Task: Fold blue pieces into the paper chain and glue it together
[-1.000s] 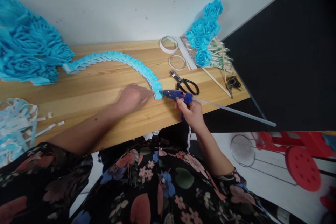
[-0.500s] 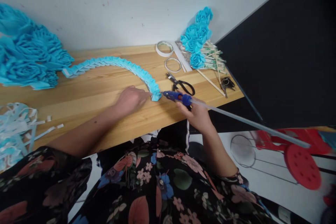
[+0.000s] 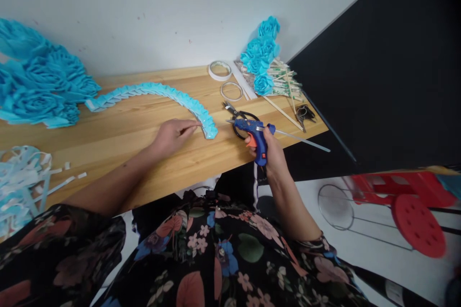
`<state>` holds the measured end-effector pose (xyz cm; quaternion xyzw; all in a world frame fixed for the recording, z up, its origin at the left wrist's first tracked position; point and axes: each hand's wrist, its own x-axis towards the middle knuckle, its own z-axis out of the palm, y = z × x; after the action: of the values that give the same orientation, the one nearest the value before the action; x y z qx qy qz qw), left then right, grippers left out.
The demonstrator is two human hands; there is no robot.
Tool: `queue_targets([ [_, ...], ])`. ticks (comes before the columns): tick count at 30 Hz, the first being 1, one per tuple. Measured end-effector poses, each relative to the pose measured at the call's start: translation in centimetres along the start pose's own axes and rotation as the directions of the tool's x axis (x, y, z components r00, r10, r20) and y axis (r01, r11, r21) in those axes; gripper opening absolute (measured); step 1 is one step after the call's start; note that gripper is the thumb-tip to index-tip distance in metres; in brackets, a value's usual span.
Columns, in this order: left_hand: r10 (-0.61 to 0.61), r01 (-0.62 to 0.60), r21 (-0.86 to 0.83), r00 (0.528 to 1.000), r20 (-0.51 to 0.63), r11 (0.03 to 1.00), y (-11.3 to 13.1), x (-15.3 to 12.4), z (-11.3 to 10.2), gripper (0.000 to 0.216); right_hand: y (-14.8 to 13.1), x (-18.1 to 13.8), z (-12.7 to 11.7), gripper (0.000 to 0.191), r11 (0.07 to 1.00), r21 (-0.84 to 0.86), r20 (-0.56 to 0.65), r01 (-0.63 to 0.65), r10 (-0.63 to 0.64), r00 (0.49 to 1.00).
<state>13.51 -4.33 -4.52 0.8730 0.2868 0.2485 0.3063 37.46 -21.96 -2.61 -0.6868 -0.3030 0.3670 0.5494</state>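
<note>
A long pleated strip of light-blue ribbon (image 3: 158, 89) curves across the wooden table. Near its right end, my left hand (image 3: 172, 136) pinches the strip's inner edge between thumb and fingers. My right hand (image 3: 272, 153) is wrapped round the handle of a blue glue gun (image 3: 252, 129) with an orange trigger. The gun's nozzle points left, a short way apart from the strip's end. From the back of the gun a translucent glue stick (image 3: 306, 142) sticks out to the right. Black-handled scissors (image 3: 236, 112) lie behind the gun, partly hidden by it.
Large blue fabric roses (image 3: 39, 76) fill the left; smaller roses (image 3: 260, 53) lie on wooden sticks (image 3: 284, 81) at the back right. Tape rolls (image 3: 220, 71) stand nearby. Ribbon scraps (image 3: 21, 182) lie front left. Red stools (image 3: 418, 225) are on the floor at right.
My right hand has drawn the glue gun back to the right, away from the strip's end, and turned it upright. My left hand stays at the strip.
</note>
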Motion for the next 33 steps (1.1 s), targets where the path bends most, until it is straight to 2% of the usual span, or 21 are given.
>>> queue_targets([
  [5,-0.038,0.042,-0.088,0.998,0.046,0.995,1.5,0.0,-0.7,0.037,-0.4,-0.7,0.6,0.062,0.996,0.085,-0.064,0.023,-0.017,0.998],
  [10,0.075,-0.009,-0.239,0.960,0.269,0.971,6.6,-0.7,-0.2,0.036,-1.4,-1.6,1.1,0.071,0.991,0.068,-0.073,0.111,-0.107,0.992],
  [13,0.146,-0.034,-0.316,0.930,0.337,0.948,9.6,-1.1,1.6,0.031,-1.8,-2.1,1.4,0.074,0.988,0.091,-0.078,0.126,-0.119,0.990],
  [17,0.020,0.134,-0.423,0.940,0.340,0.896,11.9,-1.4,5.3,0.039,-1.8,-2.7,1.7,0.074,0.981,0.146,-0.086,0.125,-0.113,0.990],
  [19,-0.058,0.235,-0.529,0.942,0.330,0.815,12.7,-1.4,7.1,0.043,-1.7,-3.0,1.8,0.074,0.982,0.157,-0.107,0.109,-0.093,0.990],
  [21,-0.118,0.337,-0.637,0.925,0.362,0.693,13.5,-1.4,8.5,0.043,-1.7,-3.4,1.8,0.073,0.981,0.175,-0.106,0.089,-0.071,0.992],
  [23,-0.169,0.426,-0.706,0.898,0.406,0.566,14.4,-1.4,9.4,0.043,-1.7,-3.8,1.5,0.071,0.978,0.198,-0.075,0.058,-0.044,0.996],
  [25,-0.208,0.468,-0.739,0.882,0.423,0.485,15.2,-1.4,9.9,0.045,-1.4,-4.1,1.0,0.066,0.973,0.229,-0.048,0.042,-0.032,0.998],
  [27,-0.233,0.469,-0.753,0.883,0.407,0.462,15.7,-1.4,10.2,0.047,-1.0,-4.4,0.3,0.056,0.965,0.252,-0.050,0.069,-0.058,0.997],
  [30,-0.245,0.453,-0.750,0.892,0.381,0.483,16.0,-1.2,10.9,0.049,0.2,-4.9,-1.0,0.042,0.968,0.224,-0.028,0.110,-0.107,0.994],
  [33,-0.193,0.460,-0.731,0.885,0.424,0.505,15.9,-0.9,12.3,0.053,1.2,-5.4,-2.6,0.039,0.985,0.146,-0.025,0.089,-0.086,0.996],
])
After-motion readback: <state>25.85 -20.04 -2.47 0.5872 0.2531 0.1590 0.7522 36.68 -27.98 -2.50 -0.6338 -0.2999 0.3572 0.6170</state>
